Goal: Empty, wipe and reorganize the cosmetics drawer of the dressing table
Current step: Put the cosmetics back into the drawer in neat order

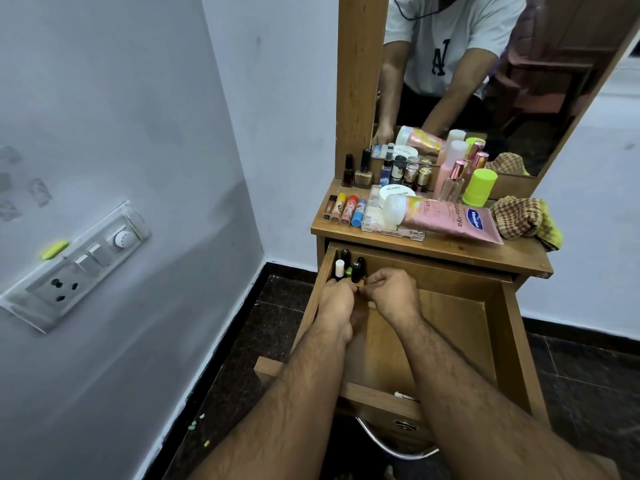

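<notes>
The wooden drawer (450,327) of the dressing table is pulled out and mostly bare inside. Several small nail polish bottles (349,266), black-capped and one white, stand upright in its far left corner. Both hands are inside the drawer at that corner. My left hand (336,301) and my right hand (393,291) have their fingertips pinched together around a small golden bottle (358,283); which hand bears it I cannot tell. On the tabletop (450,245) lie a pink tube (450,216), lip balms (346,209), bottles and a checked cloth (523,216).
A mirror (485,81) in a wooden frame rises behind the tabletop. A green-capped bottle (479,187) and pink perfume bottles (455,176) stand at the back. The wall with a switch panel (79,265) is close on the left. Dark floor surrounds the table.
</notes>
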